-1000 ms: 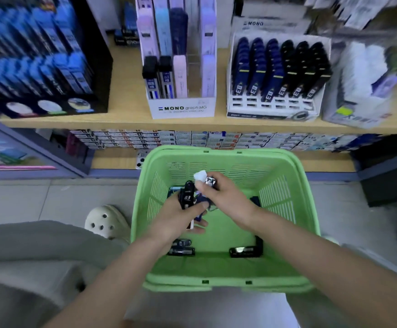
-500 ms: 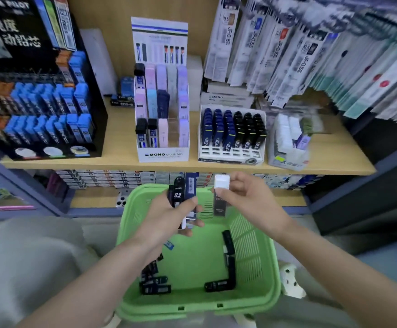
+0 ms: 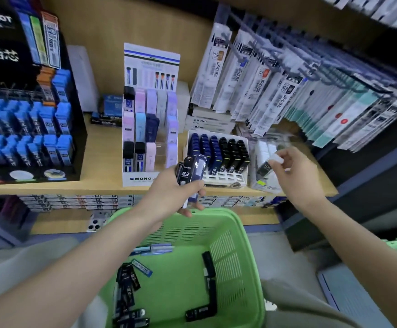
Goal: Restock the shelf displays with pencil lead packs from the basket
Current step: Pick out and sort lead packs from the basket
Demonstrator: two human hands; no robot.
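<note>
Wooden shelf (image 3: 98,157) ahead: right hand (image 3: 296,171) grip pinches white-capped slim lead pack (image 3: 266,166), long axis tilted, at clear display box (image 3: 263,185), shelf's right end. Left hand (image 3: 169,189) grip clamps dark packs (image 3: 188,172) over green plastic basket (image 3: 240,218).

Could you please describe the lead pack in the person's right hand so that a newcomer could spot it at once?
Find the wooden shelf above the green basket and go to its right end. There the right hand pinches a lead pack by its top. Unlike the blue and black packs racked beside it, it has a white cap.
</note>
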